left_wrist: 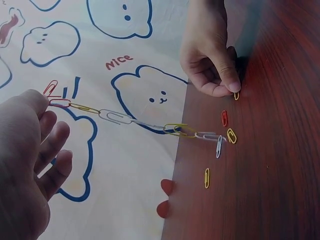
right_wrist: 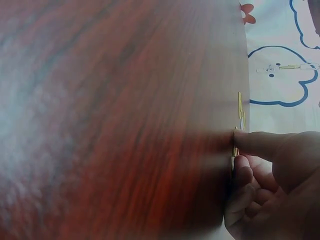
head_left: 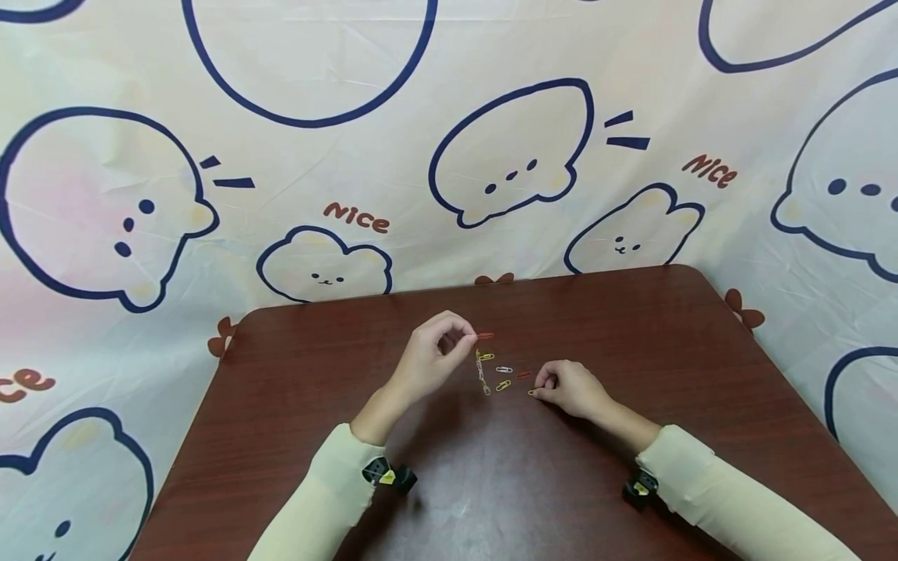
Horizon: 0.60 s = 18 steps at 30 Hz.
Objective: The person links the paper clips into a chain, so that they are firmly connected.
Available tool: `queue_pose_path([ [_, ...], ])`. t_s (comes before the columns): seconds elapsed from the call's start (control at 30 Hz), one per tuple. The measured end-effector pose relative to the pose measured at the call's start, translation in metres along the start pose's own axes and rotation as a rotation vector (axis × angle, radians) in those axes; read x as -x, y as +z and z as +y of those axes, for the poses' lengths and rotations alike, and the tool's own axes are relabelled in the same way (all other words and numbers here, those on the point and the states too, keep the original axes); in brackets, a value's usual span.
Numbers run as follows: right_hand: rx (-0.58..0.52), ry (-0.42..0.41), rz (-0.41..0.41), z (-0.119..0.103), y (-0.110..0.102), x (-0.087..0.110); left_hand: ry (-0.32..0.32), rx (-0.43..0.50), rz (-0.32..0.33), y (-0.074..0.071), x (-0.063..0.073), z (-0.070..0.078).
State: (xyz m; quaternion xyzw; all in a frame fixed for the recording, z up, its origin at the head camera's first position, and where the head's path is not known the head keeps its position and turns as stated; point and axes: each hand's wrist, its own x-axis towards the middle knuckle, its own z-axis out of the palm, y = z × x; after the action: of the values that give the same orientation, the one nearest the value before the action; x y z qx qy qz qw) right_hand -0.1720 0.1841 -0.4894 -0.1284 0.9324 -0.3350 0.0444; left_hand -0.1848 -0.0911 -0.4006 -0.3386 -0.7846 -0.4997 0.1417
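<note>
Between thumb and fingertips my left hand [head_left: 431,354] pinches the upper end of a paper clip chain [left_wrist: 86,108], raised above the table. Red clips lie at the pinched end, and yellow and pale linked clips hang below. One red paper clip [left_wrist: 50,88] sticks out past the left thumb. To the right and lower, my right hand [head_left: 577,389] pinches a yellow paper clip [left_wrist: 237,95] at the tabletop. Beside it lie a loose red paper clip [left_wrist: 224,118], a white paper clip [left_wrist: 218,147] and two yellow ones, one of them the nearer yellow clip [left_wrist: 231,136].
Everything lies on a dark reddish-brown wooden table [head_left: 491,483] with rounded far corners. A pale cloth [head_left: 491,241] printed with cartoon outlines hangs behind it and along the sides. Both wrists wear small black cameras below cream sleeves [head_left: 319,491].
</note>
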Motion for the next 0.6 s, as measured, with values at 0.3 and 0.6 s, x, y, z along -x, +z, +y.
queue_pose_path([
  [0.3,0.029,0.01,-0.01,-0.0045,-0.0023,0.0009,-0.008,-0.003,-0.015,-0.0013,-0.0009,0.0024],
  [0.6,0.049,-0.005,-0.031,-0.0026,-0.0015,0.0,-0.005,-0.002,-0.014,-0.0006,-0.0009,0.0029],
])
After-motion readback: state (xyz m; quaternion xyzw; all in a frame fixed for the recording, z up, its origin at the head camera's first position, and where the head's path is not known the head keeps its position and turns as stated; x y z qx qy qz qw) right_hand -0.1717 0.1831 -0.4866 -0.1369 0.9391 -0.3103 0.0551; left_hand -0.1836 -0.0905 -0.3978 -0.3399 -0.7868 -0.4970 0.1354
